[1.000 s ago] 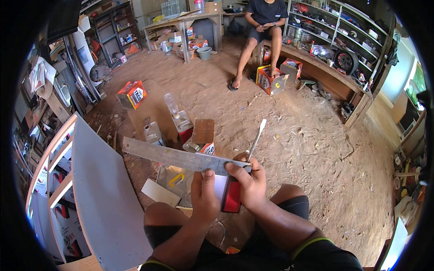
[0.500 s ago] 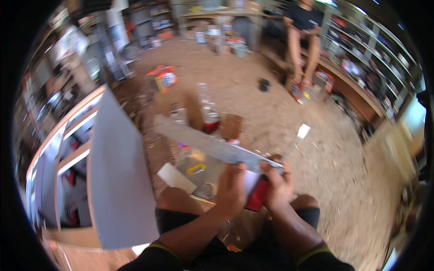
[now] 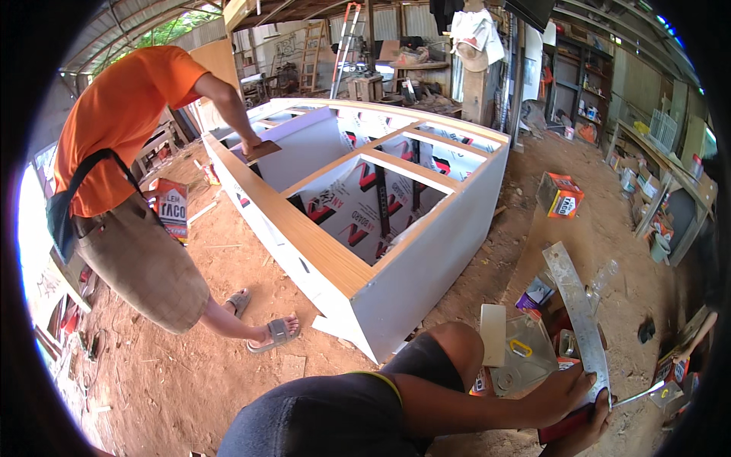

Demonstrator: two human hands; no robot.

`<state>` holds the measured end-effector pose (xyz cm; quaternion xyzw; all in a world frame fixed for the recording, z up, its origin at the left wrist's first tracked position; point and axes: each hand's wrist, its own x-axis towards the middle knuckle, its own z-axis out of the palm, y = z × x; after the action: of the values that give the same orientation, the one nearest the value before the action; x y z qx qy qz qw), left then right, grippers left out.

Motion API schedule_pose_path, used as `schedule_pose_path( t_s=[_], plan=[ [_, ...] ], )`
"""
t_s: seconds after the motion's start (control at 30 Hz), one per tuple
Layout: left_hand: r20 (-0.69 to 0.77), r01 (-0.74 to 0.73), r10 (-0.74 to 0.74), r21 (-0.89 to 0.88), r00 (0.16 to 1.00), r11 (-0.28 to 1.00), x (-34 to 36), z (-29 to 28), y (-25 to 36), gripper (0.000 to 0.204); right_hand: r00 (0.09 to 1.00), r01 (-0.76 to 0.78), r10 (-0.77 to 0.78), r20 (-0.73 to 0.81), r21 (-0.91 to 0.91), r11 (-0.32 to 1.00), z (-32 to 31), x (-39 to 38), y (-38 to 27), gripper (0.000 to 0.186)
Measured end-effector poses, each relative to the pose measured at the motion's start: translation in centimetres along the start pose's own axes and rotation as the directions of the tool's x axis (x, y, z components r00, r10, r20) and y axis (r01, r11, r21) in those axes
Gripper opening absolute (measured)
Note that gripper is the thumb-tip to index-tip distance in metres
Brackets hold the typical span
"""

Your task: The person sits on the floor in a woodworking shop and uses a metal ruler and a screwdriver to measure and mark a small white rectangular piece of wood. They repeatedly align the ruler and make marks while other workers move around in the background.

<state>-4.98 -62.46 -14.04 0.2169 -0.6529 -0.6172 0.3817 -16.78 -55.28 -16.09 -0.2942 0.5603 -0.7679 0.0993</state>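
Note:
At the lower right, my left hand (image 3: 560, 394) is closed on the lower part of a long, scuffed steel ruler (image 3: 580, 308), which slants up and away. My right hand (image 3: 592, 433) is just below it, closed around a dark red object (image 3: 567, 423) pressed near the ruler's end. That object's kind is mostly hidden by the fingers. A thin metal blade (image 3: 641, 392) sticks out to the right beside my right hand; its handle is hidden. Next to my knee stand a clear plastic container (image 3: 525, 373) with a yellow handle and a pale flat piece (image 3: 493, 335).
A large wood-framed cabinet (image 3: 426, 282) with open compartments lies ahead. At its left side a person in orange (image 3: 126, 137) bends over it, holding a brown flat piece (image 3: 264, 150). Tins, including an orange-and-white one (image 3: 560, 196), stand on the dirt floor. A workbench (image 3: 670, 160) is at right.
My view has swung left, bringing the cabinet and the orange-clad person into sight. My hands now appear farther right, still holding the ruler and the red object.

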Motion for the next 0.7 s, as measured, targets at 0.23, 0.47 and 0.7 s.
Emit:
schedule_pose_path(
  t_s=[0.23, 0.47, 0.7],
  plan=[
    [-0.100, -0.029, 0.020, -0.084, 0.995, 0.996, -1.0, -3.2, 0.2, 0.044, 0.944, -0.311, 0.255, 0.208, 0.304, 0.901, 4.1, -1.2, -1.0, 0.037],
    [-0.309, -0.236, 0.234, 0.031, 0.922, 0.971, -1.2, -6.8, 1.3, 0.040, 0.894, -0.402, 0.304, 0.329, 0.293, 0.868, 3.9, -0.2, -0.9, 0.055],
    [-0.431, -0.038, 0.117, 0.188, 0.895, 0.982, -0.6, -10.6, -1.0, 0.034, 0.856, 0.191, -0.226, 0.465, 0.123, 0.974, 9.7, -7.4, -12.4, 0.038]
  ],
)
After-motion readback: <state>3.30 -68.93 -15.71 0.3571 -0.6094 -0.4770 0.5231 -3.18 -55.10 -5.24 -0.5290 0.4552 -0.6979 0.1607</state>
